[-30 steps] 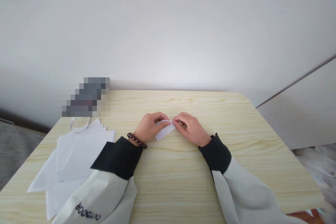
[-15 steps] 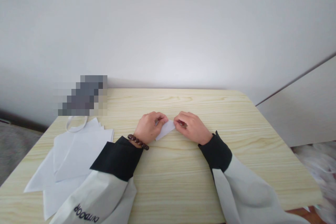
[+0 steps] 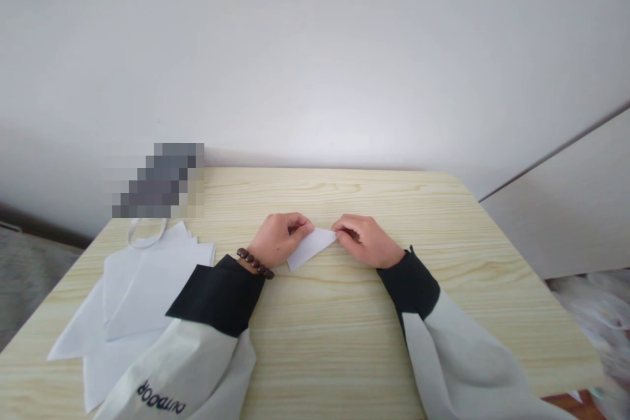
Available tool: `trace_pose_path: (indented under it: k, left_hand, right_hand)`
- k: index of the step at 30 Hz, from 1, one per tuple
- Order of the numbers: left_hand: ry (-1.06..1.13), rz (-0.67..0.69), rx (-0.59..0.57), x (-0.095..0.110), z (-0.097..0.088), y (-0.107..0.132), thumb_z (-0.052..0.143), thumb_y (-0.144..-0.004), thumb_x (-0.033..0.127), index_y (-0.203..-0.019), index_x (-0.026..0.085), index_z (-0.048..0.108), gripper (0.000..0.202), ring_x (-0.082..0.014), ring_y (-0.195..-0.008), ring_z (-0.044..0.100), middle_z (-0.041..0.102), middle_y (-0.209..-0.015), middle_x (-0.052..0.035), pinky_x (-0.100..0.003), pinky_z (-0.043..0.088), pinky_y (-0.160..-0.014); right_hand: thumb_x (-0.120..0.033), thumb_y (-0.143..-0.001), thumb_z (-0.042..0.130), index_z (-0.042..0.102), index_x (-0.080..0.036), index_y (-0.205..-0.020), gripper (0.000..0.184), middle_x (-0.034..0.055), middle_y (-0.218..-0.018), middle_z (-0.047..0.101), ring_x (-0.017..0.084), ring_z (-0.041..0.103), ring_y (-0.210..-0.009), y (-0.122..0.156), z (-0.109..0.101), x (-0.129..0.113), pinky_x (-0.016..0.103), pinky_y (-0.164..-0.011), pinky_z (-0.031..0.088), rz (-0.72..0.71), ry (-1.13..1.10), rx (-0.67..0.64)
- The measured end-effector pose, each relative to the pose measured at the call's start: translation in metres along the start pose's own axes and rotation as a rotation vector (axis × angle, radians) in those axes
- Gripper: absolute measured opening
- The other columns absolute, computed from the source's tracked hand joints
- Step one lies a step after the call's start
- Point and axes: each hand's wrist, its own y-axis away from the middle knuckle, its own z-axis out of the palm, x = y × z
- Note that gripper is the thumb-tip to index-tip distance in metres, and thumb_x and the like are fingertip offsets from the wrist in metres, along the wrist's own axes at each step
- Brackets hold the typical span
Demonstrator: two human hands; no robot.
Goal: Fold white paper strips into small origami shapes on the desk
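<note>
A small folded piece of white paper (image 3: pixel 311 246) lies on the light wooden table (image 3: pixel 344 315) between my hands. My left hand (image 3: pixel 278 237), with a dark bead bracelet at the wrist, curls its fingers onto the paper's left end. My right hand (image 3: pixel 367 239) pinches the paper's right tip with closed fingers. Both hands rest on the table top, about mid-depth.
A loose pile of white paper sheets (image 3: pixel 132 292) lies at the table's left side, with a white ring-shaped object (image 3: pixel 146 233) at its far edge. A blurred dark object (image 3: pixel 160 180) stands at the back left. A white wall rises behind the table.
My right hand has slid a little to the right along the paper, so more of the folded piece shows between the hands. The left hand stays in place.
</note>
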Motion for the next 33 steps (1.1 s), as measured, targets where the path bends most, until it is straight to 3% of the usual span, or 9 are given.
trace_pose_path:
  k: [4,10,15,19,25,33]
  left_hand:
    - [-0.013,0.044,-0.028,0.001,0.001,0.002,0.05,-0.08,0.036,-0.074,0.015,0.067,0.028,-0.012,-0.055,0.051,0.062,-0.061,-0.0003,-0.022,0.036,-0.052]
    - [-0.065,0.124,-0.099,0.0,0.005,0.002,0.048,-0.083,0.036,-0.079,0.016,0.068,0.028,-0.0109,-0.053,0.05,0.062,-0.06,0.0001,-0.021,0.035,-0.051]
    - [-0.101,0.204,-0.052,-0.001,0.007,0.004,0.05,-0.081,0.031,-0.079,0.016,0.069,0.024,-0.0109,-0.058,0.052,0.065,-0.067,-0.0003,-0.021,0.039,-0.055]
    - [-0.064,0.153,-0.025,-0.001,0.007,0.005,0.052,-0.078,0.029,-0.074,0.015,0.068,0.021,-0.0111,-0.058,0.055,0.066,-0.066,-0.0008,-0.02,0.041,-0.055]
    - [-0.01,0.076,-0.097,-0.005,0.002,0.002,0.052,-0.076,0.03,-0.074,0.015,0.068,0.023,-0.0134,-0.061,0.06,0.068,-0.067,-0.0018,-0.021,0.045,-0.056]
    - [-0.001,0.09,-0.118,-0.006,0.0,0.003,0.05,-0.078,0.032,-0.076,0.014,0.067,0.025,-0.0137,-0.062,0.058,0.067,-0.068,-0.0021,-0.022,0.044,-0.056]
  right_hand:
    - [-0.024,-0.086,0.05,0.059,-0.017,-0.078,0.014,-0.0001,-0.067,0.057,0.011,0.048,-0.06,0.0,0.005,-0.004,0.023,-0.06,0.037,-0.001,0.042,-0.015]
    - [-0.022,-0.088,0.047,0.058,-0.018,-0.077,0.016,-0.001,-0.068,0.058,0.009,0.047,-0.059,-0.001,0.013,-0.006,0.022,-0.06,0.036,-0.014,0.041,0.02]
    - [-0.02,-0.085,0.049,0.059,-0.017,-0.077,0.012,-0.0001,-0.07,0.059,0.01,0.049,-0.062,-0.002,0.013,-0.008,0.021,-0.06,0.037,-0.013,0.005,0.015]
    - [-0.017,-0.084,0.048,0.058,-0.017,-0.078,0.012,0.0003,-0.072,0.058,0.01,0.05,-0.063,-0.002,0.011,-0.006,0.021,-0.059,0.037,-0.02,-0.046,0.011]
    - [-0.018,-0.085,0.047,0.058,-0.016,-0.078,0.013,0.0003,-0.072,0.059,0.009,0.048,-0.06,-0.001,0.004,-0.002,0.02,-0.056,0.036,0.0,-0.09,-0.013]
    - [-0.019,-0.087,0.046,0.058,-0.016,-0.081,0.014,0.0001,-0.072,0.059,0.009,0.047,-0.059,0.001,0.006,-0.004,0.02,-0.055,0.036,0.044,-0.122,-0.01]
